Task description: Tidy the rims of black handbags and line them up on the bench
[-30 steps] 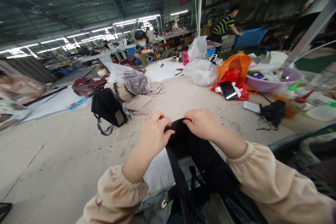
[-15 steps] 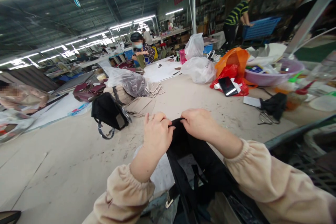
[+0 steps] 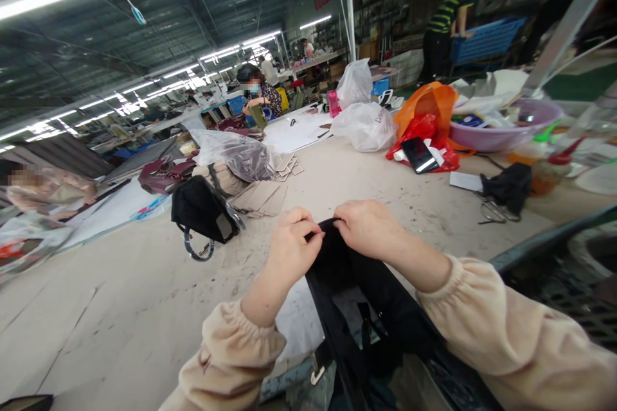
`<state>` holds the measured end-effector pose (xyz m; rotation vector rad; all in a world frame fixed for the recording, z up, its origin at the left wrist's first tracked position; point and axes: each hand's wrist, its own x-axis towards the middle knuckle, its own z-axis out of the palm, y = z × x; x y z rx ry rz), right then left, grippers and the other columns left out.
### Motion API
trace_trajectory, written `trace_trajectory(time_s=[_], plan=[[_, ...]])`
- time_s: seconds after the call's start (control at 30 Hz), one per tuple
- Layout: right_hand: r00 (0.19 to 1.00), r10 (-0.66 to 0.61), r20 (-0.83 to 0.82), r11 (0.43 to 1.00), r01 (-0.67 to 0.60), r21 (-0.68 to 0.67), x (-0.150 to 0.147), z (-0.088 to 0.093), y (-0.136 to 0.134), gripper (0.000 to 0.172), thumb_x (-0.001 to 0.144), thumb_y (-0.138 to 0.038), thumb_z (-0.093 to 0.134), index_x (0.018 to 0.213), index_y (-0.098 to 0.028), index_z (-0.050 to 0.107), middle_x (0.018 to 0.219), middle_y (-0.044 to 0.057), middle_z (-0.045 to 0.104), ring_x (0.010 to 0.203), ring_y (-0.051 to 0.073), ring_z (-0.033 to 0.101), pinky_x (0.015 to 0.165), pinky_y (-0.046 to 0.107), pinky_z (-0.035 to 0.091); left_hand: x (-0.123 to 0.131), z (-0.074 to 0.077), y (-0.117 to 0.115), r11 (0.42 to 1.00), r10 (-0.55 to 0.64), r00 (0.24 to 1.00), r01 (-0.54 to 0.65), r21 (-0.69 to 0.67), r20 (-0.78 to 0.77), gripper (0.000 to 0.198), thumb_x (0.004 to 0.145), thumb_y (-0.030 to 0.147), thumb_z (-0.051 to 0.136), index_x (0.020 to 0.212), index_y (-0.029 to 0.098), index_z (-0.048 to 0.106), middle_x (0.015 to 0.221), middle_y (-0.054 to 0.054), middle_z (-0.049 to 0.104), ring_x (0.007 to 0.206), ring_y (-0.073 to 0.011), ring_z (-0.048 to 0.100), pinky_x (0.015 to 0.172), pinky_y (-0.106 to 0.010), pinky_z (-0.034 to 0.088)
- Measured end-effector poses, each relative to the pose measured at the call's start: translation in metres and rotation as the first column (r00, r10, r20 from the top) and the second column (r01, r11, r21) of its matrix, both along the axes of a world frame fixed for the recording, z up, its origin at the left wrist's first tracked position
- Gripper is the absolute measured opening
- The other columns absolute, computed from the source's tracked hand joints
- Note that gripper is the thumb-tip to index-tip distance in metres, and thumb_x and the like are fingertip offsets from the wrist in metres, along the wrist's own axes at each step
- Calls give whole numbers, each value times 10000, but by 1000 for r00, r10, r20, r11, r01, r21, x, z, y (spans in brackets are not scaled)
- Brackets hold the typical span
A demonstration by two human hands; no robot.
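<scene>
A black bag (image 3: 332, 327) gapes toward me at the table's near edge, its inside and some dark straps showing. My left hand (image 3: 295, 244) pinches its far rim from the left, fingers closed on the edge. Just to the right, my right hand (image 3: 369, 228) grips the same rim between thumb and fingers. The two hands are a short gap apart. A metal clasp (image 3: 317, 375) hangs at the bag's lower left. Under the bag's left side lies a white sheet (image 3: 296, 321). The bag's lower part runs out of view.
Left of my hands lies another black bag (image 3: 197, 209) with a ring handle, beside cardboard pieces (image 3: 260, 198) and a plastic-wrapped bundle (image 3: 236, 157). Rightward are a phone (image 3: 418, 155), an orange bag (image 3: 427, 109), a purple basin (image 3: 501, 135) and scissors (image 3: 496, 210). Co-workers sit and stand beyond.
Both hands keep their hold on the bag's rim, the left fingers curled in slightly more. The view has shifted a little. The person in the striped shirt has moved right with the blue cart.
</scene>
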<state>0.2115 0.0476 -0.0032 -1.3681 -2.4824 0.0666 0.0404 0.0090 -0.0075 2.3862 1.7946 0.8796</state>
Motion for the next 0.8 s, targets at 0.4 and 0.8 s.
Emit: trace_trajectory(time_s=[0.4, 0.8], plan=[[1000, 6, 11, 1000, -6, 28, 0, -2, 1, 222, 862, -310, 470, 797, -214, 660, 834, 37, 689, 762, 190, 626, 608, 283, 365, -2, -5, 0, 993, 112, 985, -105, -59, 128, 74, 751, 172, 624, 719, 209, 680, 811, 5, 717, 791, -142, 651, 780, -265, 492], [1000, 13, 4, 999, -14, 32, 0, -4, 2, 211, 865, -323, 481, 782, -227, 650, 825, 15, 689, 753, 175, 619, 608, 284, 340, 1, -1, -1, 968, 222, 973, -212, -135, 69, 75, 751, 239, 633, 730, 211, 699, 743, 13, 718, 665, -139, 630, 697, -265, 463]])
